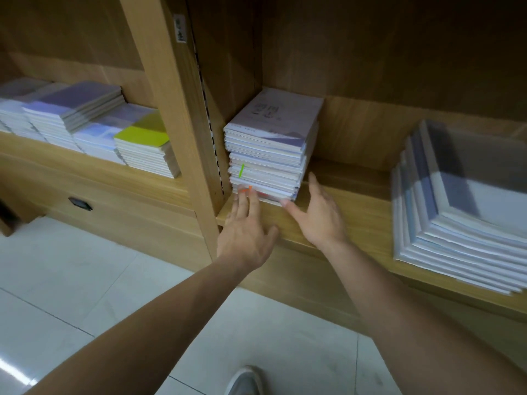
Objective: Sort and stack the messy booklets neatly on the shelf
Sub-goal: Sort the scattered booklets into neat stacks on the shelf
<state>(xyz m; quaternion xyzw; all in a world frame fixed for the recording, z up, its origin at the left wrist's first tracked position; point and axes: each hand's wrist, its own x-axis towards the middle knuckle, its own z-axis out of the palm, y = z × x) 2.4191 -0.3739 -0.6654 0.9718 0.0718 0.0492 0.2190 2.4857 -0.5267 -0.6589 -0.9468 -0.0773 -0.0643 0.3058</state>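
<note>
A tall stack of white booklets (271, 149) stands in the left corner of the wooden shelf (356, 201), tight against the upright post. My left hand (245, 232) reaches to the stack's front, its straight fingers touching the bottom booklets. My right hand (316, 212) is spread at the stack's right front corner, thumb tip at the lowest booklets, fingers along the right side. A second stack of booklets (462, 223) lies fanned and skewed at the right end of the same shelf, apart from both hands.
A wooden upright post (182, 115) divides this bay from the left one, where several neat stacks (85, 126) sit, one with a yellow-green cover (142, 135). Pale floor tiles (85, 280) and my shoe (245, 380) lie below.
</note>
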